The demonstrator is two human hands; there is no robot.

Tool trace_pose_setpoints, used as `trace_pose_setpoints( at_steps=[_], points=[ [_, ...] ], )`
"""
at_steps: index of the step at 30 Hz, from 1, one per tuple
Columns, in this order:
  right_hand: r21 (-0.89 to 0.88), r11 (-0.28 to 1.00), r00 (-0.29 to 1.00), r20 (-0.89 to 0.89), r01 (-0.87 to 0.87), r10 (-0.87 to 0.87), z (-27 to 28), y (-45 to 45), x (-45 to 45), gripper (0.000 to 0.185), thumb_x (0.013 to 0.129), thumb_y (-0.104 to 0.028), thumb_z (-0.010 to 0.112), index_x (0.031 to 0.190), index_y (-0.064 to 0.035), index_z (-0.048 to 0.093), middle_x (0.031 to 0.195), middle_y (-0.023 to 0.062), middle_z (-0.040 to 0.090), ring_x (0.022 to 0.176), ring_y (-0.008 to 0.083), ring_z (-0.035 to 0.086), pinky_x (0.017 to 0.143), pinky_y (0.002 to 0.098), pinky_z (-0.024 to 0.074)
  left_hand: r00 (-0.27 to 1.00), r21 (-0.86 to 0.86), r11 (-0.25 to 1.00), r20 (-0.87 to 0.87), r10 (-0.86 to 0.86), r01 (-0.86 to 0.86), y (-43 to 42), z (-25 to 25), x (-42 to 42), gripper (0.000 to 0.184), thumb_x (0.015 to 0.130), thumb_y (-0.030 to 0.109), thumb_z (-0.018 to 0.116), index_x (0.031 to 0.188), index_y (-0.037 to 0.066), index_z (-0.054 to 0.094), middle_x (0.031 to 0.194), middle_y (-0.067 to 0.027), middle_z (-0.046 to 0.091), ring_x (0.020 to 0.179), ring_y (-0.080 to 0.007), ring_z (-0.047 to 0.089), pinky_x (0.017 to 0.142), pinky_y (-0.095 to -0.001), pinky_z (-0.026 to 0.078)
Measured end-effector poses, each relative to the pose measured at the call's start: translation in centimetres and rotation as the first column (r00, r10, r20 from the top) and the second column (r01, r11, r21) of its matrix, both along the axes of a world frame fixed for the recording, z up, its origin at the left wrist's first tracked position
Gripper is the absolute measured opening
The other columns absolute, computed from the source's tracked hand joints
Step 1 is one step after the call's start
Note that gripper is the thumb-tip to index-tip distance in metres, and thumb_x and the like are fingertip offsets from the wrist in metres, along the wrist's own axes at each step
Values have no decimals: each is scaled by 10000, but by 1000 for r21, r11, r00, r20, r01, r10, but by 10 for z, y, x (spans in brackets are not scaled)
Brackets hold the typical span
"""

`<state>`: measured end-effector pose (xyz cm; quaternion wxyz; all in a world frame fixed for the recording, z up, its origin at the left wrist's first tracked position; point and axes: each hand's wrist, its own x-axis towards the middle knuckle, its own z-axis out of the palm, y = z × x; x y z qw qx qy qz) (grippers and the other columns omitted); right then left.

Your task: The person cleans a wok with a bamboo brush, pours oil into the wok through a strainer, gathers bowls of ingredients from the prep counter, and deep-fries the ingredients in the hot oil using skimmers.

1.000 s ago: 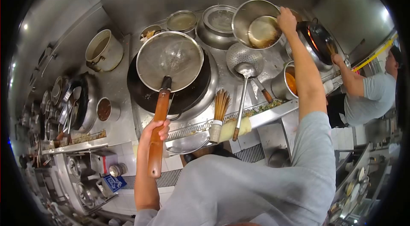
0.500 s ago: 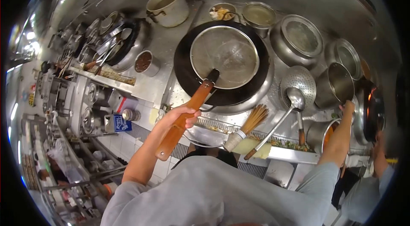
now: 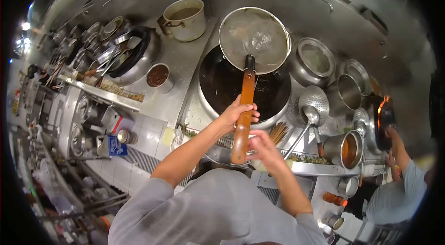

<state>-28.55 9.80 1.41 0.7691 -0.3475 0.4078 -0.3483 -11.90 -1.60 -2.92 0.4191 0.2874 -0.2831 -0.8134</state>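
A round fine-mesh strainer with a long wooden handle is raised over the far side of a large black wok. My left hand is wrapped round the middle of that handle. Close to the handle's lower end is my right hand, its fingers curled loosely and apart; whether they touch the wood is hard to tell. Behind it, a bamboo brush shows in part. A ladle lies over a perforated skimmer right of the wok.
A tall pot and a cup of dark red sauce stand left. To the right are a lidded pot, an empty-looking metal pot and a pot of orange liquid. At far right, a co-worker reaches toward a flaming wok.
My right hand has let go of the metal pot at the right and come back beside the strainer handle. The strainer has moved up toward the wok's far edge, its handle now nearly upright in view.
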Motion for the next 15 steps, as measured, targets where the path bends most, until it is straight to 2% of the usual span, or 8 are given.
trace_pose_setpoints(
  at_steps=[1,3,7,8,9,11,12,15],
  points=[
    [-15,1000,1000,-20,18,-18,-4,3,16,400,955,-230,568,1267,-68,379,1029,104,578,989,205,605,790,408,567,999,-41,998,-20,45,-45,-4,2,-2,475,888,83,593,1296,95,350,991,-105,575,884,-228,638,754,-379,582],
    [-35,955,956,21,294,-294,-7,0,43,429,939,-212,594,1270,-82,355,1055,108,554,964,231,613,772,422,568,998,-70,997,-59,35,-40,-15,9,2,469,891,80,590,1289,90,341,1017,-105,561,912,-229,628,751,-393,584],
    [163,938,919,204,307,-337,17,-8,79,395,920,-190,605,1240,-100,393,1058,128,531,891,299,626,742,453,574,995,-123,988,-36,94,-97,-26,24,24,432,876,119,633,1216,100,368,952,-76,537,815,-174,613,674,-348,582],
    [181,934,916,209,307,-342,21,-10,90,343,920,-174,601,1194,-105,407,958,102,537,753,235,610,619,380,558,998,-129,990,9,66,-64,-29,25,31,431,873,124,635,1217,92,379,958,-72,530,805,-172,606,660,-345,574],
    [167,934,915,204,317,-347,19,-13,99,343,920,-174,601,1194,-105,407,958,102,537,753,235,610,619,380,558,998,-134,991,53,37,-30,-32,23,37,430,870,130,637,1218,85,389,963,-68,523,795,-170,599,646,-341,566],
    [138,965,915,310,225,-258,11,-19,110,268,928,-165,588,1129,-105,422,841,56,518,619,140,526,496,276,463,996,-175,983,64,61,-49,-44,9,46,441,864,163,660,1212,85,400,899,-51,511,735,-136,572,577,-302,527],
    [120,942,920,204,315,-334,26,-20,126,214,934,-153,578,1078,-105,426,766,19,485,550,78,428,441,223,356,992,-149,989,120,36,-18,-48,8,52,451,861,176,670,1212,88,400,886,-50,513,726,-134,568,563,-294,515],
    [123,939,922,183,322,-340,20,-32,137,245,933,-132,573,1115,-96,412,780,46,492,556,106,461,449,256,398,986,-97,995,163,18,-2,-50,4,63,471,857,221,690,1210,95,405,883,-47,517,709,-125,554,522,-273,483]
  ],
)
